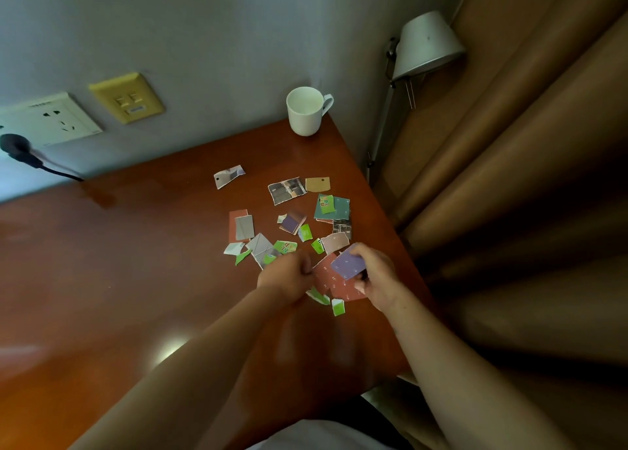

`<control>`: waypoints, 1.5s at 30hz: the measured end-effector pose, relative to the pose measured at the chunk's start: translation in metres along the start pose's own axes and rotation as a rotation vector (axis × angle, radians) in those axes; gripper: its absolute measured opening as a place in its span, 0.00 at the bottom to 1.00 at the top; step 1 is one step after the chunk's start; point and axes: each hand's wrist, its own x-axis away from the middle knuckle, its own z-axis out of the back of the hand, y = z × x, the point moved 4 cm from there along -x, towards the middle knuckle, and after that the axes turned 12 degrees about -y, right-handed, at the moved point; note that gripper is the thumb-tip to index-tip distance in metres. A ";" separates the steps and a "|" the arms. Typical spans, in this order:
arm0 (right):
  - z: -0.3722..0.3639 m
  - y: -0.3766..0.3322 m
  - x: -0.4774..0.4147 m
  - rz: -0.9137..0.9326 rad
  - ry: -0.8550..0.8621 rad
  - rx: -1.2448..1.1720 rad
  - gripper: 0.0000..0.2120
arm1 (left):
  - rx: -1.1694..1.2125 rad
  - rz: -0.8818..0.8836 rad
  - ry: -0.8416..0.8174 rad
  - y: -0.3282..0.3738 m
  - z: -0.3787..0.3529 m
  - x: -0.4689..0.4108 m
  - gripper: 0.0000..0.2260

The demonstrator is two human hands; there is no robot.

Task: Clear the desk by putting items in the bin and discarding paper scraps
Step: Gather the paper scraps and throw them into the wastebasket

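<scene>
Head view: the right hand (377, 276) is pinching a purple scrap (348, 263). The left hand (289, 278), curled, is touching a red scrap (328, 279) between the 2 hands; whether it is gripping, I cannot tell. Paper scraps (287, 189) are lying on the bench (136, 245) just beyond. A white mug (306, 113) is standing upright well beyond them, its inside showing white.

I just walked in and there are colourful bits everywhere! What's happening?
A person is picking up paper scraps on the desk. The right hand pinches a purple scrap; the left hand curls at a red scrap, grip blurred. More lie spread out; a white mug stands at the far corner.
</scene>
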 end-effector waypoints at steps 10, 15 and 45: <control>-0.003 0.001 0.014 -0.036 -0.156 0.109 0.06 | 0.893 0.060 -0.069 0.009 -0.002 0.012 0.10; -0.011 0.006 0.021 0.106 -0.132 0.741 0.07 | 0.466 -0.077 -0.088 0.004 -0.020 0.014 0.07; -0.001 0.025 0.020 0.090 -0.085 0.439 0.09 | -0.438 -0.272 -0.102 0.018 -0.024 0.011 0.05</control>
